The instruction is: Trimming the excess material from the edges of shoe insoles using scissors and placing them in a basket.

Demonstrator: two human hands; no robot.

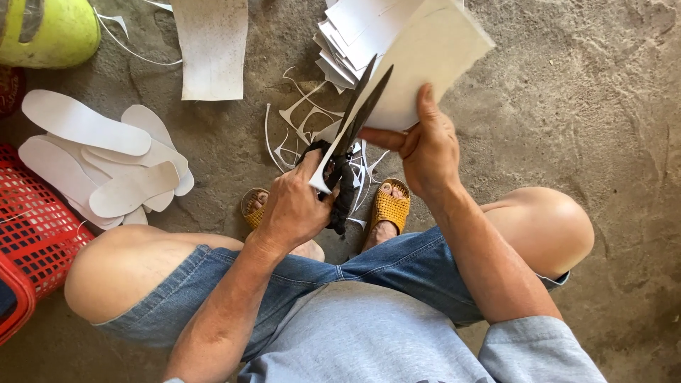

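Note:
My left hand grips the wrapped handles of large black scissors, whose blades stand apart and point up and away from me. My right hand holds a pale sheet of stiff board by its lower edge, fingers underneath and thumb on top. The sheet sits between the blades, and a cut strip of it runs down toward my left hand. I am squatting, knees bare, in yellow woven sandals.
A pile of white cut-out insole shapes lies on the concrete floor at left, beside a red plastic basket. Thin white offcuts litter the floor ahead. A stack of white sheets, another loose sheet and a yellow-green round object lie beyond.

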